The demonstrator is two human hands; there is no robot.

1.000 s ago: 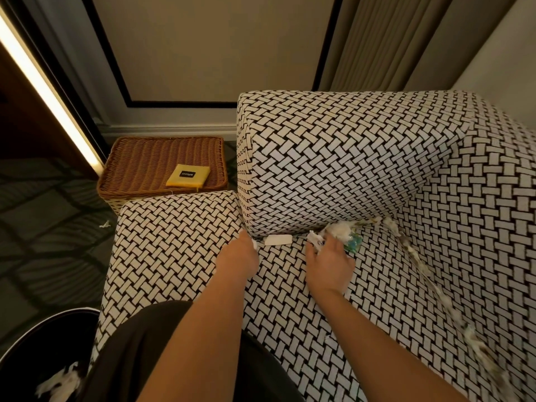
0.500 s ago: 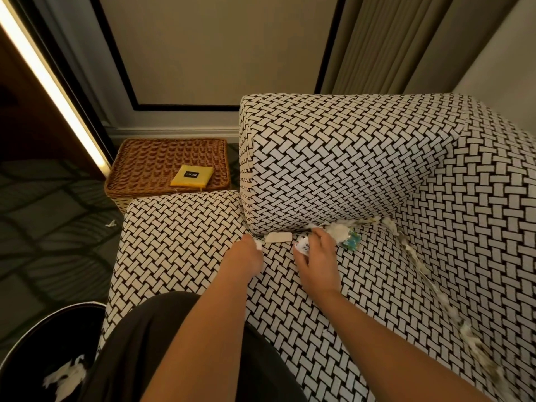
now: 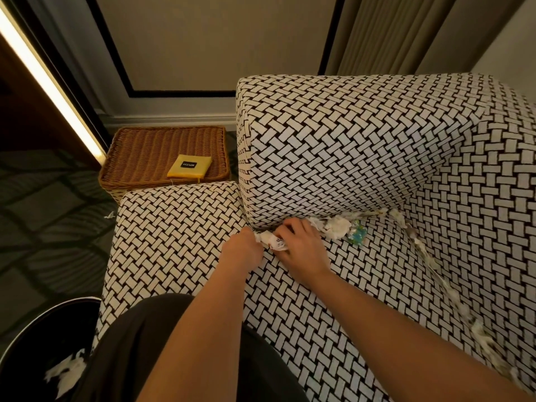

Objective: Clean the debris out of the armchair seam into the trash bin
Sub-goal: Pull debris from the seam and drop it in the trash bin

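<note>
Paper scraps [image 3: 68, 369] lie in trash bin [image 3: 34, 343]; wicker basket [image 3: 139, 158] holds yellow packet [image 3: 189, 170].

black-and-white woven armchair [image 3: 348, 158]; brown basket [image 3: 150, 152]; yellow packet [image 3: 189, 169]

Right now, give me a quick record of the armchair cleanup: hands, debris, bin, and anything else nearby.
left hand: grips the left end of the crumpled paper
right hand: grips the same paper at the seat seam
in seam: tissue scraps and blue-green wrapper, uncollected
trash bin: lower left, white scraps inside
wicker basket: holds yellow packet
</note>
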